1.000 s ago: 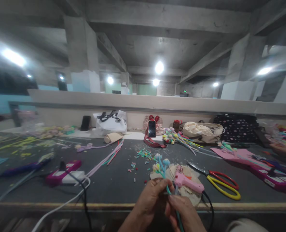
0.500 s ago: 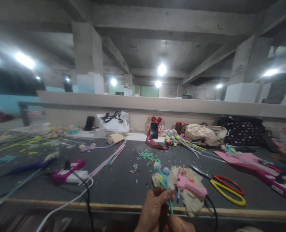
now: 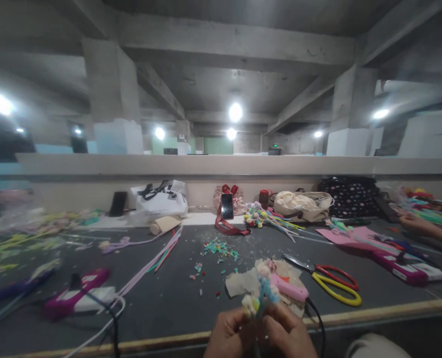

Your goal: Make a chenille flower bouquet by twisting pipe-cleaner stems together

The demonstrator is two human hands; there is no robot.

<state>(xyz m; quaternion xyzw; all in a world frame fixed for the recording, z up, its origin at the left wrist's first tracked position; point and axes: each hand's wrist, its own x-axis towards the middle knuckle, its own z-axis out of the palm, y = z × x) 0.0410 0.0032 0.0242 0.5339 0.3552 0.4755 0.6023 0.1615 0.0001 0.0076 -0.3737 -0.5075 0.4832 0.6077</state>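
At the table's front edge, my left hand point(image 3: 228, 332) and my right hand point(image 3: 288, 332) are side by side, fingers closed around a pipe-cleaner flower stem point(image 3: 266, 289). Its fuzzy blue, cream and yellow blossoms stick up above my fingertips; the stem below is mostly hidden by the hands. Just behind the flower, a pink glue gun point(image 3: 291, 288) lies on a crumpled, stained cloth point(image 3: 239, 283). Scissors point(image 3: 336, 287) with one red and one yellow handle rest to the right of the glue gun. Small green and other coloured clippings point(image 3: 221, 248) are scattered farther back.
Purple-and-white power strips point(image 3: 81, 293) point(image 3: 403, 268) lie left and right, with cords crossing the front edge. Pipe-cleaner stems point(image 3: 142, 271) lie left of centre. A propped phone point(image 3: 227, 206), a white bag point(image 3: 161, 199) and a dotted bag point(image 3: 349, 196) line the back. Another person's hand point(image 3: 414, 223) reaches in at right.
The view has swung to the right. My right hand has risen from low on the stem to beside my left hand, just under the blossoms. More of the other person's arm shows.
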